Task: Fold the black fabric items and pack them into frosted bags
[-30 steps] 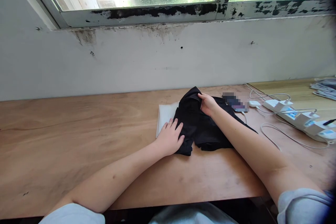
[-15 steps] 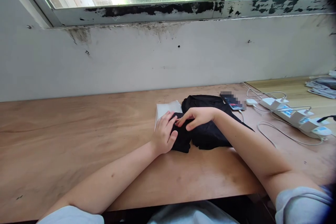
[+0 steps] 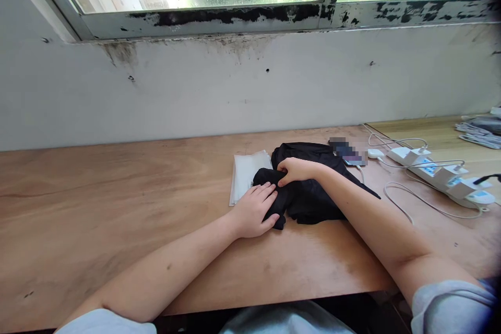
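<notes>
Left hand (image 3: 255,211) flat on black cloth (image 3: 313,202); right hand (image 3: 295,170) on it, pinch unclear; phone (image 3: 347,151) pixelated.

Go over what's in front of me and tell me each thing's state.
Black cloth: rumpled, partly folded over.
Left hand: resting on the cloth.
Right hand: fingers curled at the cloth, grip unclear.
White packet: flat, partly covered.
Phone: flat, cable attached.
Power strip: adapters plugged in.
Window frame: patchily worn.
</notes>
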A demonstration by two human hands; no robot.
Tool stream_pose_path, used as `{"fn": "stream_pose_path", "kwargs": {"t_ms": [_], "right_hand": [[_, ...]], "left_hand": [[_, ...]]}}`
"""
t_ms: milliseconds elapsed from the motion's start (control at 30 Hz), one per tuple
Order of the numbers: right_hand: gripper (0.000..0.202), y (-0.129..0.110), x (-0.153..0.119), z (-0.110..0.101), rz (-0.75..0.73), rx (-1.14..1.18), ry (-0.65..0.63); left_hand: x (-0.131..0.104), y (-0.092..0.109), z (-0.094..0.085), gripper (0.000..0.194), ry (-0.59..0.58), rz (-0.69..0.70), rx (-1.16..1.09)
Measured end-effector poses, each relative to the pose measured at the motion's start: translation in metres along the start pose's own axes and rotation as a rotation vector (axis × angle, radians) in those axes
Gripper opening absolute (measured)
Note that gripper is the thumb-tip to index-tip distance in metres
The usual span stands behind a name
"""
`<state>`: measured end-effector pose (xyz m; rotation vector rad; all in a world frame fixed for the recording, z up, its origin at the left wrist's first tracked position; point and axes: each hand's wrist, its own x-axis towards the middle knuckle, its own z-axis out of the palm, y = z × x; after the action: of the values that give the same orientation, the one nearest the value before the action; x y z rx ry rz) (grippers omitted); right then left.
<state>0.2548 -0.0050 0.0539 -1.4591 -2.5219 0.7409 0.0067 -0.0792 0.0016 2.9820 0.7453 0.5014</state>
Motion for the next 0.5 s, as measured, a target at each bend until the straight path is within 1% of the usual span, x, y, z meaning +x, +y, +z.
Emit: {"fn": "stream_pose_path", "kwargs": {"t_ms": [67, 100, 167, 200, 267, 333, 400, 500], "right_hand": [[0.027, -0.006, -0.005, -0.006, 0.012, 0.102, -0.022], [0.023, -0.009, -0.009, -0.009, 0.024, 0.2, -0.039], [0.016, -0.014, -0.015, -0.014, 0.05, 0.474, -0.071], [0.018, -0.017, -0.017, -0.016, 0.062, 0.631, -0.068], [0.025, -0.02, -0.018, -0.016, 0.09, 0.929, -0.019], [0.028, -0.022, -0.017, -0.014, 0.122, 1.159, 0.056], [0.024, -0.023, -0.013, -0.01, 0.132, 1.332, 0.122], [0.014, -0.027, -0.005, -0.005, 0.1, 1.543, 0.186]], "left_hand": [[-0.001, 0.0, -0.001, 0.053, 0.074, 0.068, 0.008], [-0.001, 0.0, -0.001, 0.05, 0.113, 0.097, 0.014], [-0.001, 0.001, -0.003, 0.046, 0.192, 0.121, 0.037], [-0.001, 0.001, -0.003, 0.045, 0.234, 0.116, 0.052], [-0.001, 0.003, -0.005, 0.044, 0.327, 0.081, 0.082], [-0.002, 0.004, -0.007, 0.046, 0.422, 0.03, 0.107], [-0.003, 0.004, -0.009, 0.05, 0.496, -0.024, 0.124], [-0.005, 0.001, -0.012, 0.055, 0.564, -0.098, 0.14]]}}
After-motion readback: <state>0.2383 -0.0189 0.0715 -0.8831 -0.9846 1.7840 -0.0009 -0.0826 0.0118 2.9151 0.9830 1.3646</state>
